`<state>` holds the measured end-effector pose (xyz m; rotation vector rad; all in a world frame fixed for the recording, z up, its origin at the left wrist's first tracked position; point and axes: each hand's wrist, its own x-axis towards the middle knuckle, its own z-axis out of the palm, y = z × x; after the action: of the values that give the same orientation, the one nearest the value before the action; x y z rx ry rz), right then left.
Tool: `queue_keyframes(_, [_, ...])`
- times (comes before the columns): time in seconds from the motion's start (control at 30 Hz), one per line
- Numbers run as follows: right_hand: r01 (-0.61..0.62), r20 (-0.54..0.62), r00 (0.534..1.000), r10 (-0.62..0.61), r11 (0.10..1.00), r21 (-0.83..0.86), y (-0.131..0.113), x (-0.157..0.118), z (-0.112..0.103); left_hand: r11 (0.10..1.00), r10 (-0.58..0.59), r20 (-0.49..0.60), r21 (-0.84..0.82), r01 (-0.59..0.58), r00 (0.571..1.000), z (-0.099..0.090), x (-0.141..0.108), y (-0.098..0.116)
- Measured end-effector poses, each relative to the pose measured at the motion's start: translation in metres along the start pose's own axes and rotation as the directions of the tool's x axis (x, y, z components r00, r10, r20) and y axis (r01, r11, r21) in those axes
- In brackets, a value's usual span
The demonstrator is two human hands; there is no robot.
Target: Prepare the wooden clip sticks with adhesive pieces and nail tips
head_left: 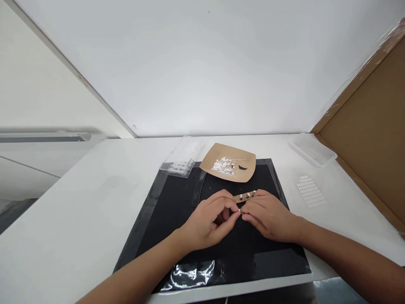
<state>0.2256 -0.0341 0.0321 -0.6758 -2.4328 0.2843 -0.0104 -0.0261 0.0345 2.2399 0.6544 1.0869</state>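
Fingertips of the left hand are pinched on a tiny white piece; grip of the right hand cannot be told. Through uneven pressure, it could be flicked away.

Light: bright, even, source unseen.
Wall: soft grey shading.
Black mat: white glare on its near edge.
Hands: slightly soft detail.
Edges: stretched by wide-angle distortion.
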Motion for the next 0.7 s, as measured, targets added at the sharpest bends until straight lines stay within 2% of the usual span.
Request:
queue_keyframes(0.2, [-0.007,-0.006,1.0,0.007,1.0,0.001,-0.0018,0.0021,-0.0006,0.991,-0.11,-0.03,-0.081,0.107,0.993,0.0036,-0.0015,0.007])
queue_keyframes(0.53, [-0.037,0.044,0.998,0.033,0.996,0.084,-0.003,-0.0001,0.001,0.935,-0.216,0.106,-0.262,0.237,0.971,-0.0003,-0.0015,0.0084])
queue_keyframes(0.63, [-0.087,0.077,0.994,0.076,0.985,0.149,-0.0048,0.0014,0.0003,0.925,-0.171,0.147,-0.317,0.21,0.974,0.0004,-0.0019,0.0051])
queue_keyframes(0.7, [-0.154,0.111,0.986,0.128,0.952,0.266,-0.0072,0.003,-0.0025,0.936,-0.11,0.127,-0.321,0.146,0.986,0.0007,-0.0017,0.002])
